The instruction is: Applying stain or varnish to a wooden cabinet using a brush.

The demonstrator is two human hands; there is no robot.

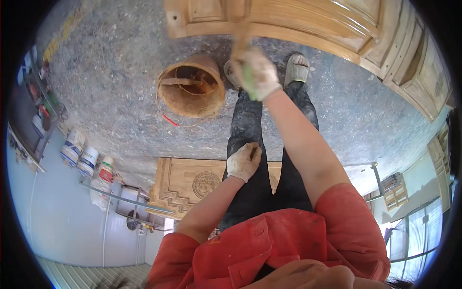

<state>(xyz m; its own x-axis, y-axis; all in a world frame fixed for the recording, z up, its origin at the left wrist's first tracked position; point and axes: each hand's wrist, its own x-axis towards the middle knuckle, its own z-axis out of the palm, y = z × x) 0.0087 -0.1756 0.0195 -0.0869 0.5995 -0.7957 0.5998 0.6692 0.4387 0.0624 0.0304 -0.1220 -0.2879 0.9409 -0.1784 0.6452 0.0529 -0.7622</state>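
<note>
My right hand (258, 73), in a whitish work glove with a green patch, is closed around a brown paintbrush (240, 44), blurred by motion. The brush reaches up to the edge of a wooden door panel (293, 21) with a glossy, wet-looking surface. My left hand (244, 163), in a stained white glove, rests by my left knee with its fingers curled in; nothing shows in it. Left of my feet stands a brown-coated bucket (191, 89) with a flat strip across its mouth, a wire handle and a red grip. Its contents are partly hidden.
Behind my legs lies a carved wooden panel (192, 185). More panelled woodwork (418, 72) stands at the far right. Several paint pails (88, 161) line the left wall, near a cluttered bench (33, 108). The speckled grey floor (120, 62) surrounds the bucket.
</note>
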